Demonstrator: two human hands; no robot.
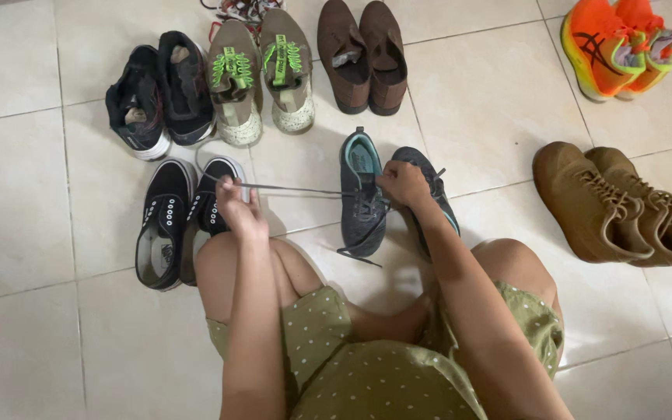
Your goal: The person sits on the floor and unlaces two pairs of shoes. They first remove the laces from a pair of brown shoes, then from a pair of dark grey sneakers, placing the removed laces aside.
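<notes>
A pair of dark grey sneakers with teal lining lies on the tiled floor in front of my knees. My left hand [239, 208] pinches the end of a grey shoelace [297, 189] and holds it stretched taut out to the left. The lace runs from the left grey sneaker [361, 198]. My right hand [404, 183] rests closed on top of the right grey sneaker [435, 194], beside the left one's lacing. A loose lace end trails on the floor below the left sneaker.
Black canvas sneakers [166, 222] lie by my left knee. At the back are black trainers [157, 93], beige shoes with green laces [262, 74] and brown shoes [362, 54]. Orange trainers [616, 43] and tan lace-up shoes [616, 202] lie to the right.
</notes>
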